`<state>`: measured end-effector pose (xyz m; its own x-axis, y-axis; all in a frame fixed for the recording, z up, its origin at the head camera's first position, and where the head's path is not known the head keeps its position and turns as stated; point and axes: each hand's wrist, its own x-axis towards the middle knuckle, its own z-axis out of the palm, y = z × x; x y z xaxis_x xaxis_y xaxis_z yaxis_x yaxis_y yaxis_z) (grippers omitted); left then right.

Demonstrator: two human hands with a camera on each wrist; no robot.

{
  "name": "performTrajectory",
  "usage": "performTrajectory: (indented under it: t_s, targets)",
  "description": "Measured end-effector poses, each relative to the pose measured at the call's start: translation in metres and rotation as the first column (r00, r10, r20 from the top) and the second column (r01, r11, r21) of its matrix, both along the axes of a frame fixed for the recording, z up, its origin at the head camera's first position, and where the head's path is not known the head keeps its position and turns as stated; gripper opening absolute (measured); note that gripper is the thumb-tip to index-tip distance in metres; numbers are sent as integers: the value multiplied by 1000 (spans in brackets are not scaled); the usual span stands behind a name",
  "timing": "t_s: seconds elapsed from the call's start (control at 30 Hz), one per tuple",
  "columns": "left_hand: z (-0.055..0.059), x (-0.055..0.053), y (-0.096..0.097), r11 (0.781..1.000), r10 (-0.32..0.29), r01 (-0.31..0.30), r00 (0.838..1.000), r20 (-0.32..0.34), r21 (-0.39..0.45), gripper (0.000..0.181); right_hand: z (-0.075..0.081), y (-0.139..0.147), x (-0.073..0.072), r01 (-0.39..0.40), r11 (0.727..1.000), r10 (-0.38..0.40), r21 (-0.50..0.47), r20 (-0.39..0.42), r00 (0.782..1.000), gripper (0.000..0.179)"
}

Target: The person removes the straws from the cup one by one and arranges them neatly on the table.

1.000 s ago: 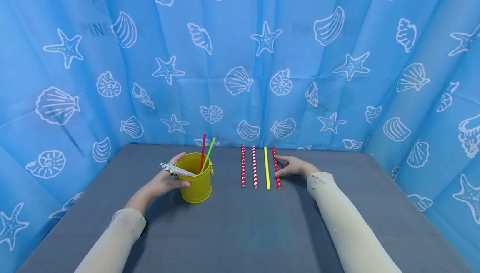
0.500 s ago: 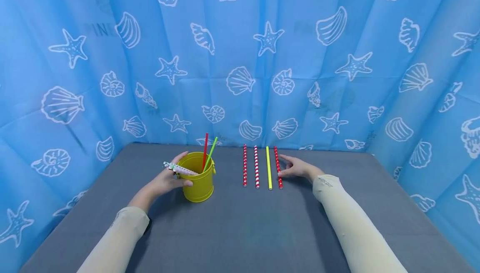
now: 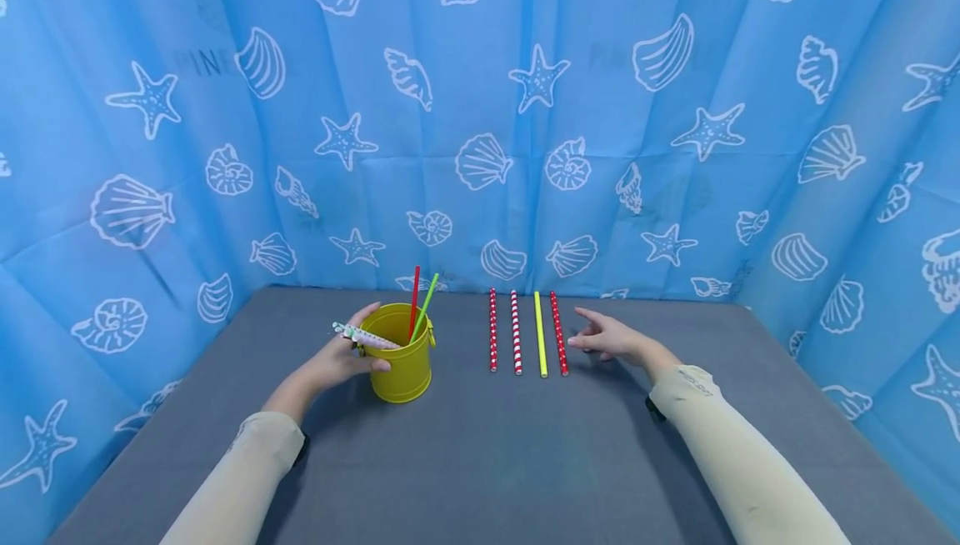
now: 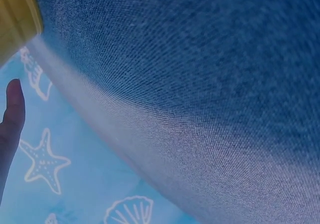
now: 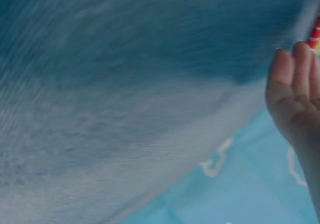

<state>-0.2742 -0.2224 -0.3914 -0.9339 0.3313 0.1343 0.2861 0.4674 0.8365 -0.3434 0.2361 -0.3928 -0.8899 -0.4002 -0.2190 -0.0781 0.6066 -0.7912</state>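
Observation:
In the head view my left hand (image 3: 333, 362) holds the left side of a small yellow bucket (image 3: 401, 377), thumb in front and fingers behind. The bucket stands upright on the table. A red straw (image 3: 414, 303) and a green straw (image 3: 425, 306) stick up from it, and pale patterned straws (image 3: 367, 336) lean over its left rim. Several straws lie side by side to the right: red dotted (image 3: 492, 328), red-and-white striped (image 3: 516, 332), yellow (image 3: 541, 334), red dotted (image 3: 559, 332). My right hand (image 3: 618, 339) is just right of the last one, apart from it, holding nothing.
A grey cloth covers the table (image 3: 480, 462). Behind it and at both sides hangs a blue curtain (image 3: 450, 112) with white shells and starfish. The table's far edge lies close behind the straws.
My right hand has drawn away to the right from the rightmost red dotted straw, which its fingers touched before. The left hand stays at the bucket. The whole view has shifted slightly.

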Motion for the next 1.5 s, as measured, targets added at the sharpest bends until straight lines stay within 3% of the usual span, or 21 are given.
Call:
performTrajectory:
  t_s: [0.4, 0.83, 1.27, 1.5]
  targets:
    - [-2, -1, -3, 1000, -21, 21, 1000, -12, 18, 93, 19, -30, 31, -28, 988, 12, -153, -103, 995, 79]
    - [1, -1, -4, 1000, -19, 20, 1000, -14, 10, 93, 40, -77, 52, -178, 940, 93, -293, -281, 955, 64]
    - [2, -3, -3, 999, -32, 33, 999, -28, 13, 95, 42, -129, 62, -311, 865, 190, -394, -316, 929, 60]
    - [-1, -4, -4, 1000, -29, 30, 999, -18, 5, 94, 38, -156, 64, -392, 820, 254, -417, -348, 903, 57]
